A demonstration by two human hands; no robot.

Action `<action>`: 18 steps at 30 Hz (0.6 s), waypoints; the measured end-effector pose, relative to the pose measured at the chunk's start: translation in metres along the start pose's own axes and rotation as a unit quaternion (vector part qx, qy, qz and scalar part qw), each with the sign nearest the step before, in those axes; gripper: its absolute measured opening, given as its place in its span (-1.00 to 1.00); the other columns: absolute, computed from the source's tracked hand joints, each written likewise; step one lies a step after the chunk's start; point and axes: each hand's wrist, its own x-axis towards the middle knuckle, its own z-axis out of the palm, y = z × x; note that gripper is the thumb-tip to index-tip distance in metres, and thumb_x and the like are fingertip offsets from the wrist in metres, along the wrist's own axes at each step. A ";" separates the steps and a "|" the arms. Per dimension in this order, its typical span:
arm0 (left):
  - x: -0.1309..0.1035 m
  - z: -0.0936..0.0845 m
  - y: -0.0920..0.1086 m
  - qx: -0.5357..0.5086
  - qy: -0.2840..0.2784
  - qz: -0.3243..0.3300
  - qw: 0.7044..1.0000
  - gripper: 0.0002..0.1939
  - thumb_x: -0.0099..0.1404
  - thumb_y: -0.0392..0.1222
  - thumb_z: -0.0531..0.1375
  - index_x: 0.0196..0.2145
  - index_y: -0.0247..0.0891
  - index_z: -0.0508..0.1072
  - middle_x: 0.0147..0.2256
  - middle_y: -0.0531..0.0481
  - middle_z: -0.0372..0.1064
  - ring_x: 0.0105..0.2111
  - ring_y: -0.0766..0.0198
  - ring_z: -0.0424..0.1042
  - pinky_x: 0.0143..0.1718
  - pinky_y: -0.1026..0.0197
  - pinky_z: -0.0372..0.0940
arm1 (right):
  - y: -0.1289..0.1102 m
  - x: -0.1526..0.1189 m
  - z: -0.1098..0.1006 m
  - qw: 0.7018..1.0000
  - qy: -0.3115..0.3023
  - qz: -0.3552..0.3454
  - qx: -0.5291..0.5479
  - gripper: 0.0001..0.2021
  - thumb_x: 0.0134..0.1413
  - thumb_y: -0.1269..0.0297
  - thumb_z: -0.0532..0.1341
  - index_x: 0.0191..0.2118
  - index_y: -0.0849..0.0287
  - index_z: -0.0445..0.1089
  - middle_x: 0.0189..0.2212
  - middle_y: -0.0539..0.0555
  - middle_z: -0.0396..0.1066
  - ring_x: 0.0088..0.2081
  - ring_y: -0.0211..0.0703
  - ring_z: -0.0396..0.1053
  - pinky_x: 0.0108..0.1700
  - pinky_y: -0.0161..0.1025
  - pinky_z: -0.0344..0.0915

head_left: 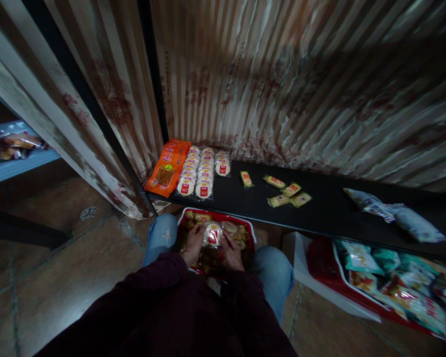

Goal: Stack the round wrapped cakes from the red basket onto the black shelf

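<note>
1. Head view: both hands are on one round white packet (212, 234), left hand (194, 244) at its left edge, right hand (232, 249) at its right, fingers looking pinched closed on it.
2. Being round, it's got no real long axis; label faces up, and it's held above a red basket (224, 216) of more wrapped snacks, between the knees.
3. Key bit imo: the short row of matching packs (223, 167) sits straight ahead and a touch right of the grip, on the black shelf (237, 203). Neither hand looks clearly nearer.
4. Two longer rows (204, 188) run front to back just left of it, then orange packs (163, 181).
5. Small yellow packets (278, 200) lie scattered off to the right.
</note>
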 end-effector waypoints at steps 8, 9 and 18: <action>0.003 0.001 -0.002 -0.001 0.014 0.037 0.999 -0.71 0.16 0.01 0.17 -0.32 -0.28 0.45 -0.43 0.01 0.44 -0.46 0.32 0.41 -0.41 0.31 0.31 | -0.002 -0.004 0.009 0.998 -0.008 0.030 0.050 -0.43 -0.33 -0.09 0.41 -0.13 0.11 0.50 -0.20 0.10 0.56 -0.19 -0.02 0.49 -0.11 -0.04 0.43; 0.004 0.001 -0.003 -0.001 0.015 0.039 0.999 -0.71 0.18 0.01 0.15 -0.29 -0.28 0.44 -0.42 0.00 0.45 -0.46 0.32 0.41 -0.41 0.31 0.32 | -0.002 -0.005 0.010 0.998 -0.016 0.036 0.058 -0.44 -0.32 -0.08 0.41 -0.13 0.10 0.50 -0.21 0.09 0.56 -0.21 -0.03 0.49 -0.12 -0.06 0.43; 0.006 0.003 -0.004 0.051 0.008 0.041 0.998 -0.76 0.25 -0.05 0.09 -0.26 -0.23 0.43 -0.40 0.00 0.45 -0.45 0.30 0.42 -0.43 0.32 0.31 | -0.005 -0.010 0.006 0.996 -0.033 0.071 0.035 -0.45 -0.26 -0.05 0.40 -0.09 0.10 0.48 -0.26 0.05 0.56 -0.33 -0.12 0.48 -0.35 -0.22 0.40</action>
